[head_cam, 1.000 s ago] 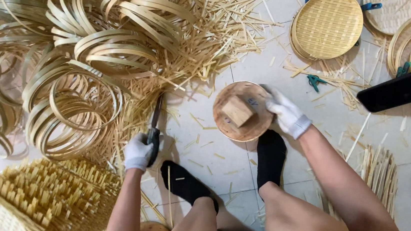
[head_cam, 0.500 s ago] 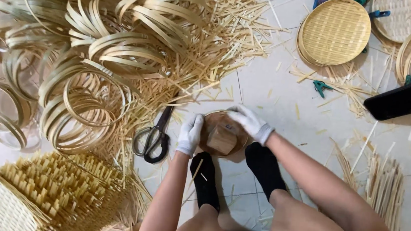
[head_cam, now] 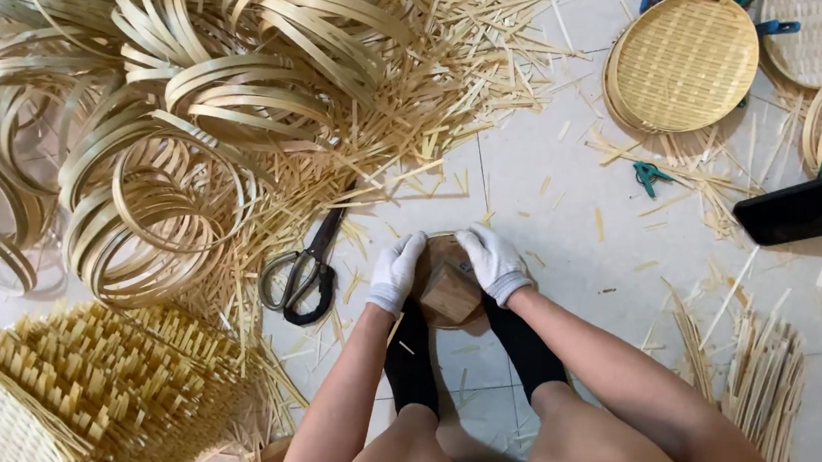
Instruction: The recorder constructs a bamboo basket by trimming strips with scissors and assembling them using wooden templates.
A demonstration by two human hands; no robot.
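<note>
Both my hands wear white gloves. My left hand [head_cam: 395, 271] grips the left edge of a small round woven bamboo piece with a wooden block [head_cam: 448, 287] on it, held on the white floor just above my black-socked feet. My right hand [head_cam: 494, 263] grips its upper right edge. Black-handled scissors [head_cam: 307, 266] lie on the floor a little left of my left hand, not touched.
A big heap of bamboo hoops [head_cam: 172, 108] fills the upper left, with loose bamboo strips [head_cam: 468, 56] spilling beside it. A stack of unfinished woven trays [head_cam: 64, 389] sits lower left. A finished round tray [head_cam: 683, 61], a black phone [head_cam: 818, 203], green clips [head_cam: 649, 176] and more strips [head_cam: 763, 380] lie right.
My left hand let go of the scissors, which now lie on the floor, and came over to the woven piece. Both hands now hold it, nearer my feet.
</note>
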